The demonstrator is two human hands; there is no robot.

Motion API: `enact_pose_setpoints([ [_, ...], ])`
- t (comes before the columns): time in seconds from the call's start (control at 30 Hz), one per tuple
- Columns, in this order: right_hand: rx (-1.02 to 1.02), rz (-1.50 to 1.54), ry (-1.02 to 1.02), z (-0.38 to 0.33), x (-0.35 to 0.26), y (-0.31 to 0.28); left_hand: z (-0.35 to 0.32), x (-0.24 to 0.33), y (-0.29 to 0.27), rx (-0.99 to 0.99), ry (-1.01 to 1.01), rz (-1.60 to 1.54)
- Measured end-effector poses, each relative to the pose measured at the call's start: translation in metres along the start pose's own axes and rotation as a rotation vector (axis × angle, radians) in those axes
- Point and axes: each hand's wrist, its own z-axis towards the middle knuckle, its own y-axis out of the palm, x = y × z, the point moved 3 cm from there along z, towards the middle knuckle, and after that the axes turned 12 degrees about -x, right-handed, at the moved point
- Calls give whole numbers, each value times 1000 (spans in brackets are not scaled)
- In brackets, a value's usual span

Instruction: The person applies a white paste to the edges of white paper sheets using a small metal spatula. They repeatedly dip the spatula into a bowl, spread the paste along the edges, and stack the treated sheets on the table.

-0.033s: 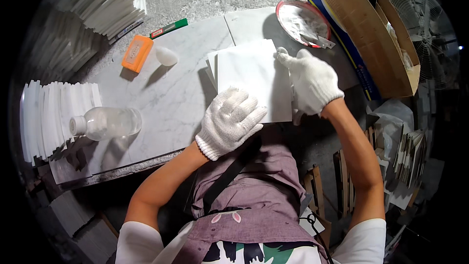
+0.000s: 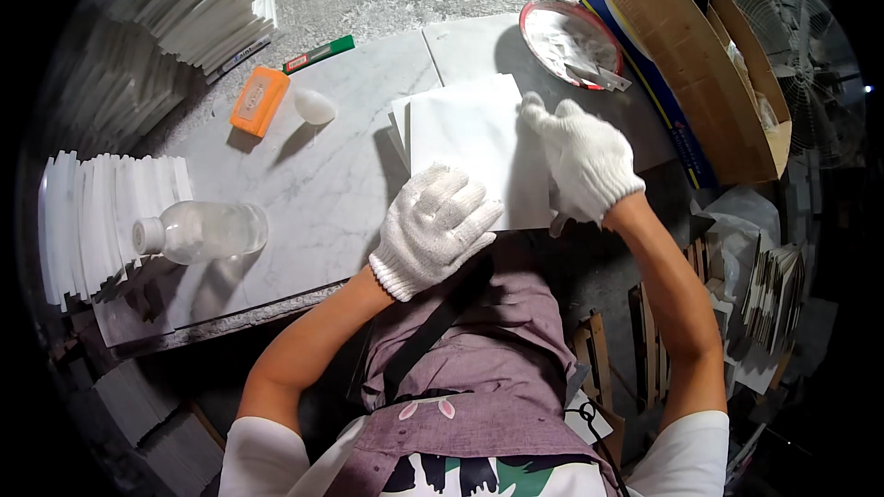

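A small stack of white, flat square tiles (image 2: 465, 133) lies near the table's front edge, its sheets slightly out of line at the left. My left hand (image 2: 437, 230), in a white knitted glove, rests flat on the stack's lower left part with its fingers stretched out. At the right edge of the stack is my right hand (image 2: 589, 152), gloved the same way. Its forefinger reaches forward along that edge while the other fingers curl down out of sight. Whatever those fingers may hold is hidden behind the hand and the tiles.
Left on the marble-patterned table (image 2: 341, 193) are a clear bottle (image 2: 212, 232), an orange box (image 2: 260, 101), a whitish round lump (image 2: 316, 107) and a green box (image 2: 319, 53). Stacked white slabs (image 2: 115, 212) line the left. A red-rimmed bowl (image 2: 571, 41) and cardboard box (image 2: 695, 55) stand right.
My right hand has shifted very slightly toward me along the tiles' right edge. My left hand and the stack stay where they were.
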Motion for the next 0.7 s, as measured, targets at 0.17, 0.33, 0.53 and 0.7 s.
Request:
enact_pose_setpoints([
  [0.17,-139,96,-24,-34,-11,13,-2,2,2,13,-16,16],
  [0.33,144,45,14,2,12,9,4,4,-4,-22,-2,20],
  [0.53,-148,95,-106,-43,-16,13,-1,3,-1,7,-21,34],
  [0.7,-132,509,155,7,14,0,2,5,-4,-23,1,42],
])
